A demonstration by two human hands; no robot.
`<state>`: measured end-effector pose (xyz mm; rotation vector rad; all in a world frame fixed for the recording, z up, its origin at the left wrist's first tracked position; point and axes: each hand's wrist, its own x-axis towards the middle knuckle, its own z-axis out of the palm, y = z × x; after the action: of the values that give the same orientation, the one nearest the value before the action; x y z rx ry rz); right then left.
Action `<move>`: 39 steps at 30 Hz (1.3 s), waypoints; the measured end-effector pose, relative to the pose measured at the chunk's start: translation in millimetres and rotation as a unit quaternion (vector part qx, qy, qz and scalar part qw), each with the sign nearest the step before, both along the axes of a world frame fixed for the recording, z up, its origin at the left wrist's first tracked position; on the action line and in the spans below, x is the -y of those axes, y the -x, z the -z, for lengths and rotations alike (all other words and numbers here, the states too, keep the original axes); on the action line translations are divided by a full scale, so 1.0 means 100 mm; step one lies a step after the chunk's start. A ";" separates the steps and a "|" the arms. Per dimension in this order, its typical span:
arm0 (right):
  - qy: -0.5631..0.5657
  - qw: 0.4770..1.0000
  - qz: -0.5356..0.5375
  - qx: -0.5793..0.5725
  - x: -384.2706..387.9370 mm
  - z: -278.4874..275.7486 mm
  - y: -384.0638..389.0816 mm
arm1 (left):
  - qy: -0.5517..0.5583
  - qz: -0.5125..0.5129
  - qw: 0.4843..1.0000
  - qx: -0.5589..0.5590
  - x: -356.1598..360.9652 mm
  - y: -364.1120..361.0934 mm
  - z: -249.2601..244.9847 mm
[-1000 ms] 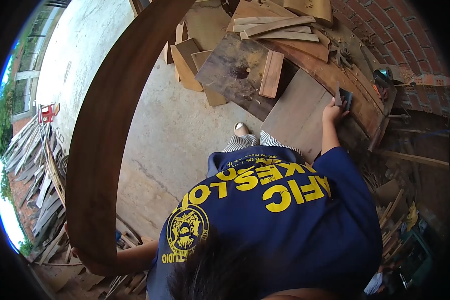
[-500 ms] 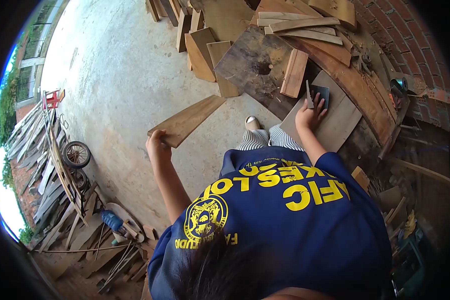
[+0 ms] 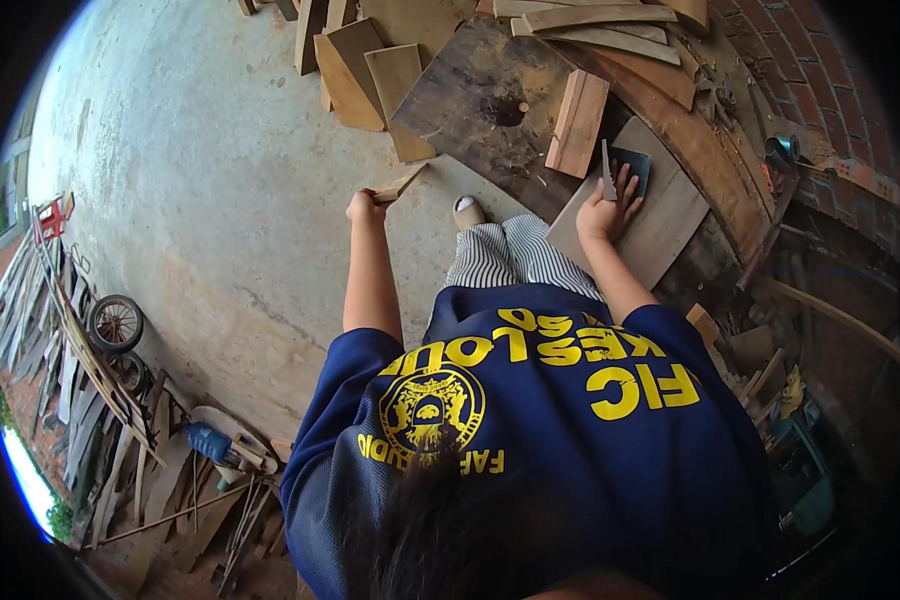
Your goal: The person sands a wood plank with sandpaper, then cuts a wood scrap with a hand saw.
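Left of centre, the left hand grips a tan wooden board — steadiness helps. Right of centre, the right hand touches a dark flat square; grip unclear.

The navy shirt bears yellow lettering, upside down in view, its legible pieces reading "FIC", "KES LOU" and "SO". Beside it, the round emblem has "FAF" and "UDIO" along its border, partly lost in folds.
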<state>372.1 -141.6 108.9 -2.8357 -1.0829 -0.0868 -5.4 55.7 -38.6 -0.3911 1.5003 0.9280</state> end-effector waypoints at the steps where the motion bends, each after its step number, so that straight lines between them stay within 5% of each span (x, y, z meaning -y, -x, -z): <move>1: 0.003 1.000 0.000 0.003 0.00 0.00 -0.01 | -0.013 0.013 0.999 -0.045 -0.07 -0.14 -0.18; 19: -0.005 1.000 0.019 -0.002 -0.02 -0.07 0.03 | -0.093 0.159 0.982 -0.050 -1.10 -0.78 -0.54; 23: -0.001 1.000 0.020 -0.023 -0.02 -0.10 0.04 | -0.132 0.227 0.965 -0.022 -0.97 -0.83 -0.56; 25: -0.016 0.999 0.017 -0.026 -0.03 -0.13 0.04 | -0.150 0.198 0.965 0.084 -0.78 -0.64 -0.08; 28: -0.024 0.999 0.014 -0.028 -0.01 -0.11 0.04 | -0.090 0.338 0.937 -0.012 -0.13 -0.83 -0.44; 31: -0.013 0.999 0.018 -0.031 0.00 -0.11 0.03 | -0.014 0.522 0.847 -0.097 0.65 -0.73 -0.13; 33: -0.002 0.999 0.013 -0.036 0.00 -0.10 0.04 | 0.015 0.678 0.725 -0.116 1.15 -0.73 -0.25; 34: -0.012 0.999 0.008 -0.036 0.01 -0.07 0.03 | 0.025 0.769 0.628 -0.114 1.32 -0.62 -0.01; 36: -0.002 1.000 0.010 -0.017 -0.01 -0.07 0.03 | -0.206 0.896 0.367 -0.140 1.60 -0.36 0.65; 38: -0.013 1.000 -0.002 -0.021 -0.01 -0.05 0.03 | -0.113 0.855 0.483 -0.150 1.61 -0.50 0.01; 39: -0.016 1.000 0.003 -0.019 0.00 -0.02 0.02 | -0.022 0.790 0.587 -0.174 1.63 -0.55 -0.23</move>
<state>370.2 -141.5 110.8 -2.7993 -1.0566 -0.0490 49.8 -107.1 -15.2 1.1719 1.4448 -0.4884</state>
